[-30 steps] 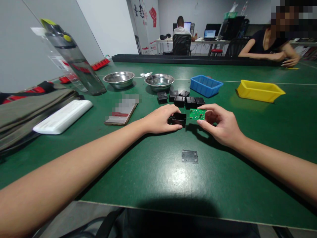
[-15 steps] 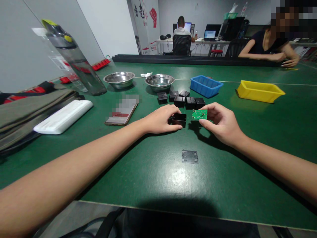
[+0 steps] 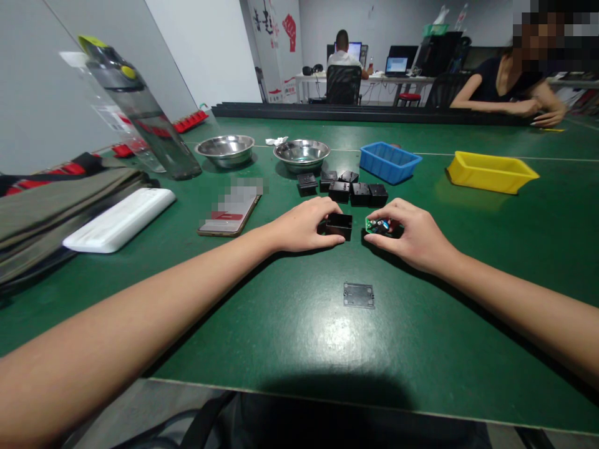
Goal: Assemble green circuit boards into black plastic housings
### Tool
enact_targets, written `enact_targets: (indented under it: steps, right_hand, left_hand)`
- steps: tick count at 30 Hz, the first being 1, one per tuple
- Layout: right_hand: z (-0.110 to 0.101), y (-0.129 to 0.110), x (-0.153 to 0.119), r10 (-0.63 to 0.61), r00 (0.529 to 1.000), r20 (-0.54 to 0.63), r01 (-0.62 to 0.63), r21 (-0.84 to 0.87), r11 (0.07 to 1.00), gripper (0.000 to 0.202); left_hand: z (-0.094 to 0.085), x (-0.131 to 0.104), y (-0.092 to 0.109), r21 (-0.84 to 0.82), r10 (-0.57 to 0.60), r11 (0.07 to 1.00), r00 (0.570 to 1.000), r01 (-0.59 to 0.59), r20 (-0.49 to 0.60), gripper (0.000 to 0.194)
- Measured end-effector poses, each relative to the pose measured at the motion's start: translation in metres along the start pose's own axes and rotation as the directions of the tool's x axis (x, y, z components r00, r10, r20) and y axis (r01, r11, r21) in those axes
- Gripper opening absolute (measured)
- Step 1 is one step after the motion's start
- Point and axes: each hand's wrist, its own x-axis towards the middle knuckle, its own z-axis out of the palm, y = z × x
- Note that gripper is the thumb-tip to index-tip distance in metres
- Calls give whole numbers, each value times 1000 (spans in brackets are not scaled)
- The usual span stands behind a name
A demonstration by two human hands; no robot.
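The left hand (image 3: 304, 224) rests on the green table (image 3: 290, 337) with its fingers curled around a small black housing (image 3: 339, 225), open side up, the fingertips pressed to its near and left walls. Just to the right, the right hand (image 3: 412, 236) is lowered to the tabletop, its thumb and fingers pinched close on a little green circuit board (image 3: 377, 225). Only the board's left edge and a few components peek out past the fingertips; the rest is covered by the hand, and it seems to sit on or just above the table. Board and housing lie side by side, a narrow gap between them. A flat grey plate (image 3: 358, 295) lies nearer the table's front edge. Behind the hands sits a cluster of black housings (image 3: 349, 187), then two steel bowls (image 3: 302, 153), a blue bin (image 3: 389, 161) and a yellow bin (image 3: 491, 171).
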Motion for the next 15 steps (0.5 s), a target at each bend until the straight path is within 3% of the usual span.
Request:
enact_targets:
  steps: [9, 15]
  right_hand:
    - [-1, 6, 5, -22, 991, 135, 37, -107, 994, 26]
    - [-2, 9, 5, -21, 986, 164, 33, -71, 997, 34]
  left_hand:
    - [-1, 0, 2, 7, 2, 1000, 1000, -2, 5, 36]
    - [0, 0, 1, 5, 10, 1000, 1000, -10, -1, 35]
